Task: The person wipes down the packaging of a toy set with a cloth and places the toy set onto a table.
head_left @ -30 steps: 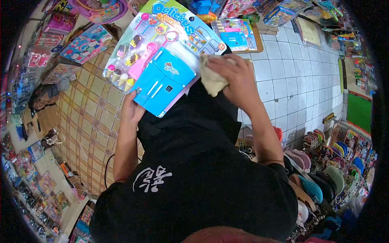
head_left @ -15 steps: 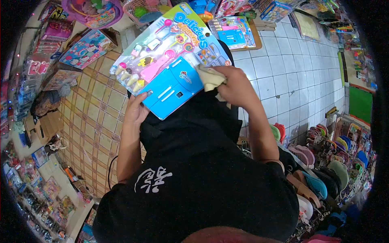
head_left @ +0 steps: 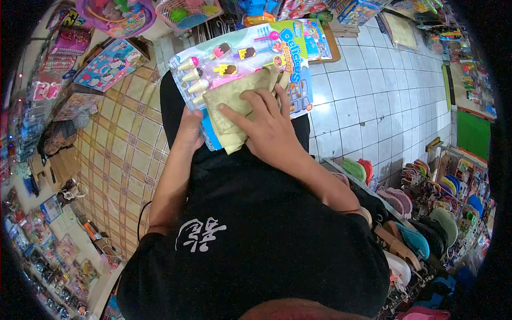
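I hold a boxed toy set [head_left: 288, 42] in front of my chest, a blister card with small ice-cream pieces and a blue toy fridge. My left hand [head_left: 191, 128] grips its lower left edge from behind. My right hand [head_left: 266, 125] lies flat with fingers spread on a beige cloth [head_left: 234, 104], pressing it onto the front of the pack. The cloth covers most of the blue fridge.
Packaged toys [head_left: 109, 64] hang and lie along the left and top. White floor tiles [head_left: 368, 96] stretch to the right, patterned tan tiles [head_left: 122, 154] to the left. Rows of sandals [head_left: 421, 234] stand at the lower right. A green board [head_left: 472, 146] leans at far right.
The toy pack has tilted and come closer to my chest. My right hand moved left from the pack's right edge and spread the bunched cloth flat over the blue fridge.
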Motion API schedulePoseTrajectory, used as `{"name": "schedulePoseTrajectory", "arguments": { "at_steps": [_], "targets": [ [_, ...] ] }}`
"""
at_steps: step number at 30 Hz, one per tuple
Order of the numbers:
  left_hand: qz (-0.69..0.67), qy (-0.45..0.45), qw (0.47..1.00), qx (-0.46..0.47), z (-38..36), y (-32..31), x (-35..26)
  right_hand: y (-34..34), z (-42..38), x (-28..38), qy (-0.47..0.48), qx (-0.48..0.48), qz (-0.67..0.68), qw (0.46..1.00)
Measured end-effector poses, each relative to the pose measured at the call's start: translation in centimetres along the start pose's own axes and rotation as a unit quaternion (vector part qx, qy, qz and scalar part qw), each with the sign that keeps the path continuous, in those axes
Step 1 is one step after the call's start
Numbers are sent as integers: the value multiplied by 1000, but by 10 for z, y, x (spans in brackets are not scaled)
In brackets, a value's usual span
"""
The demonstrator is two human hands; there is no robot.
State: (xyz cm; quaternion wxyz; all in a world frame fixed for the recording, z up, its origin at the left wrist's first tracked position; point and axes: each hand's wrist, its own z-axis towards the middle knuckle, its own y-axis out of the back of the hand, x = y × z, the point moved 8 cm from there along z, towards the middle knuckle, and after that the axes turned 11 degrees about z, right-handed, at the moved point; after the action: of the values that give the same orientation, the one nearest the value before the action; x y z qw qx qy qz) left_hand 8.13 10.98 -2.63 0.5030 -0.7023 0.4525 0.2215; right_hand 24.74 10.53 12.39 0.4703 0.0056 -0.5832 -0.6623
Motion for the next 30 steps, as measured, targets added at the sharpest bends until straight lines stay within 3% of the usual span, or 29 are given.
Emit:
{"name": "schedulePoseTrajectory", "arguments": {
  "at_steps": [2,6,7,8,9,10,11,12,13,15,18,21,24,30],
  "targets": [
    [107,-29,993,34,-2,-13,-13,-4,-1,2,-7,22,71,997],
    [79,26,996,22,4,-22,-17,23,-3,-28,3,-27,328,944],
    [72,38,997,12,5,-20,-15,44,-9,-51,-26,-113,297,948],
    [65,50,997,3,5,-16,-12,58,-26,-82,-116,-222,270,930],
    [57,50,997,0,6,-14,-11,67,-54,-121,-161,-279,188,928],
    [50,51,997,-2,6,-13,-10,67,-89,-155,-284,-306,191,888],
    [43,53,998,-4,6,-11,-9,52,-129,-183,-381,-175,14,908],
    [53,48,997,-2,7,-8,-9,2,-199,-225,-510,123,-117,843],
    [62,41,997,0,9,-6,-8,-53,-309,-257,-521,265,-93,806],
    [97,13,995,16,12,-4,-9,-45,-407,-220,-596,394,-32,699],
    [153,-89,983,-49,11,-16,-28,22,-474,-166,-680,384,9,624],
    [82,-81,992,-59,17,-14,-19,85,-501,-134,-738,326,21,591],
    [91,-47,993,-59,19,-11,-18,129,-502,-110,-774,262,29,575],
    [145,-66,986,-57,18,-10,-23,162,-499,-91,-795,193,36,574]
  ]
}}
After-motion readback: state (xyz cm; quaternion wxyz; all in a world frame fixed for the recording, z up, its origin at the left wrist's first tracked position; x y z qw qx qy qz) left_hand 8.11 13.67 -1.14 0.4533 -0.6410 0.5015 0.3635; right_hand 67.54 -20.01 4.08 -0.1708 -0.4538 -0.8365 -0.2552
